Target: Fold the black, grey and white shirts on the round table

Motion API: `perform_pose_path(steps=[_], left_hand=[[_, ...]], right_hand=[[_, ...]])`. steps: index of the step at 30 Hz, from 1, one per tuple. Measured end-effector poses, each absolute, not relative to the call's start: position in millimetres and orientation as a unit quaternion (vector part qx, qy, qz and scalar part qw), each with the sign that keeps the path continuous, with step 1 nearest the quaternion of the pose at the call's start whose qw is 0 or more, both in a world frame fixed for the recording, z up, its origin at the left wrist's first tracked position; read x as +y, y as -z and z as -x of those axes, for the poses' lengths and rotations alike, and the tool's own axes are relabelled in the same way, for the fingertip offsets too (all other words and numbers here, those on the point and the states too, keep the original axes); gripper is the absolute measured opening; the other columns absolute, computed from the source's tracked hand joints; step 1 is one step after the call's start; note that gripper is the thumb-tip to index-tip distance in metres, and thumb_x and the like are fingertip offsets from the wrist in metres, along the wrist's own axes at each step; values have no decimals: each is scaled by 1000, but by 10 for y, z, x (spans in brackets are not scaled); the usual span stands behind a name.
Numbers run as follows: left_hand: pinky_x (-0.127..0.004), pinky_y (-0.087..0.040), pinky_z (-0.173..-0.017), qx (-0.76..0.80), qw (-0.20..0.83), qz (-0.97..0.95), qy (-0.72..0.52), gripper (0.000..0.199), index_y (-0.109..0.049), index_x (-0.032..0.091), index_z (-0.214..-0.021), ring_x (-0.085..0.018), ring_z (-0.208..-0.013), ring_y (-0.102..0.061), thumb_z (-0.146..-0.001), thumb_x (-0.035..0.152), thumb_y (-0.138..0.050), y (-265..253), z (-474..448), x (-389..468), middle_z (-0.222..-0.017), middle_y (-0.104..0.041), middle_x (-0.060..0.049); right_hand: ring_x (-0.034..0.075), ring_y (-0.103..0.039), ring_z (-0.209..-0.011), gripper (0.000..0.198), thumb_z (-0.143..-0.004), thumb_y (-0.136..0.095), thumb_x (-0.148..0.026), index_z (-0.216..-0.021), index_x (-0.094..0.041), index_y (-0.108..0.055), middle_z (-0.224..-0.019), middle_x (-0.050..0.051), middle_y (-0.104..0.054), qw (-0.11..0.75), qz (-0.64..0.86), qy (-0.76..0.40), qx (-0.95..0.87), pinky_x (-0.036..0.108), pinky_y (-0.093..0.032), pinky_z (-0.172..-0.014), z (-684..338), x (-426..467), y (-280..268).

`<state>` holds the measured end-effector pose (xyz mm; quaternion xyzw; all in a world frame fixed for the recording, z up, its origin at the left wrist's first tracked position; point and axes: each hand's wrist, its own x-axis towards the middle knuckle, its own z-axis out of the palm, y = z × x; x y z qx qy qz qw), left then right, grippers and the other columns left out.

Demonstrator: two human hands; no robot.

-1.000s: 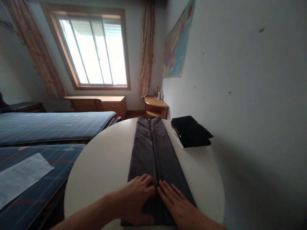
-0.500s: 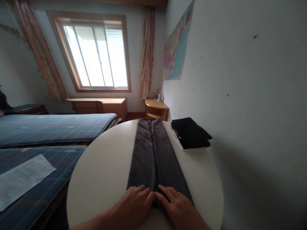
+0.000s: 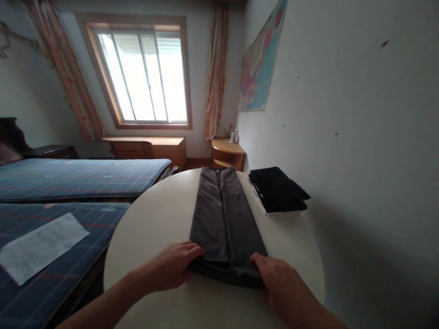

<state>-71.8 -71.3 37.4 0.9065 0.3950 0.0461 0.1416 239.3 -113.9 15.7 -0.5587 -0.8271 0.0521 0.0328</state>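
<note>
Dark grey trousers (image 3: 222, 219) lie lengthwise on a round white table (image 3: 154, 219), waist end away from me and the near end folded over. My left hand (image 3: 180, 262) grips the near left corner of the fold, fingers on top and thumb hidden. At the near right corner, my right hand (image 3: 274, 274) is closed on the cloth in the same way. Between my hands the near edge of the trousers sags a little in a curve.
Folded black cloth (image 3: 277, 189) rests on something white and flat at the table's right, beside the wall (image 3: 370, 183). To the left are plaid mattresses (image 3: 85, 178), one bearing a paper sheet (image 3: 44, 246). Beyond stand a desk (image 3: 164, 148) and a corner shelf (image 3: 228, 148).
My hands have moved apart from the middle of the trousers to their two near corners. The near end now shows a folded edge. The view has shifted slightly left.
</note>
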Motion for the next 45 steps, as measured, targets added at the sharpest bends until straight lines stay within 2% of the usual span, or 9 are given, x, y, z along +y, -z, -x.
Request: perform_pose_path(steps=[8, 13, 16, 24, 27, 32, 35, 39, 45], left_hand=[[-32, -45, -100, 356, 320, -871, -109, 49, -64, 30, -129, -20, -112, -63, -85, 10, -53, -266, 843, -653, -123, -70, -2], [-23, -50, -68, 315, 458, -831, -30, 33, -73, 22, -116, -17, -77, -66, -86, 23, -61, -401, 844, -662, -95, -77, -3], [-21, -49, -63, 269, 518, -811, -29, 33, -74, 21, -116, -15, -72, -64, -86, 26, -63, -548, 861, -642, -93, -76, -3], [-31, -52, -89, 403, 308, -800, -323, 34, -70, 18, -117, -22, -100, -67, -90, 26, -53, -886, 723, -46, -109, -74, -6], [-35, -48, -100, 425, 187, -822, -330, 37, -67, 19, -123, -22, -109, -65, -91, 21, -47, -829, 625, 252, -117, -72, -5], [-43, -42, -109, 477, 62, -827, -292, 46, -53, 19, -139, -28, -126, -54, -94, 26, -52, -427, 530, 433, -138, -59, -11], [-46, -38, -112, 443, 43, -857, -262, 41, -54, 23, -135, -27, -132, -47, -94, 30, -55, -277, 532, 269, -145, -51, -9], [-36, -46, -100, 313, 89, -930, -173, 31, -60, 24, -120, -23, -114, -58, -92, 38, -60, -311, 568, -107, -125, -62, -8], [-31, -48, -84, 283, 27, -957, -61, 28, -62, 23, -114, -22, -100, -63, -86, 26, -65, -271, 572, -346, -111, -65, -6]], right_hand=[[25, -72, -94, 39, -82, -45, -4, -107, -24, -67, -97, 5, -76, 9, 509, -170, -844, 29, -45, -74, -2504, -1043, -518], [22, -72, -82, 24, -83, -56, -12, -98, -23, -71, -87, 4, -75, -48, 458, -224, -859, 24, -39, -63, -2472, -1167, -713], [17, -69, -76, 16, -81, -67, -23, -96, -24, -73, -84, 1, -74, -44, 407, -301, -861, 21, -38, -60, -2453, -1163, -950], [20, -69, -87, 23, -93, -57, -32, -110, -26, -71, -98, 3, -75, 160, 502, -101, -844, 27, -44, -73, -2522, -305, -1195], [25, -66, -98, 27, -94, -57, -32, -116, -23, -69, -104, 8, -74, 182, 510, 7, -841, 34, -45, -88, -2517, 47, -1042], [28, -53, -123, 41, -93, -59, -25, -134, -23, -57, -129, 11, -64, 190, 484, 104, -848, 51, -28, -112, -2426, 186, -613], [26, -54, -119, 31, -95, -58, -32, -124, -21, -61, -126, 11, -63, 177, 450, 49, -874, 44, -38, -105, -2380, -22, -440], [24, -58, -104, 34, -87, -67, -44, -112, -21, -64, -113, 7, -65, 114, 392, -37, -912, 38, -45, -94, -2354, -406, -338], [21, -60, -96, 22, -90, -60, -26, -110, -20, -66, -104, 7, -66, 63, 386, -25, -920, 32, -46, -84, -2331, -580, -229]])
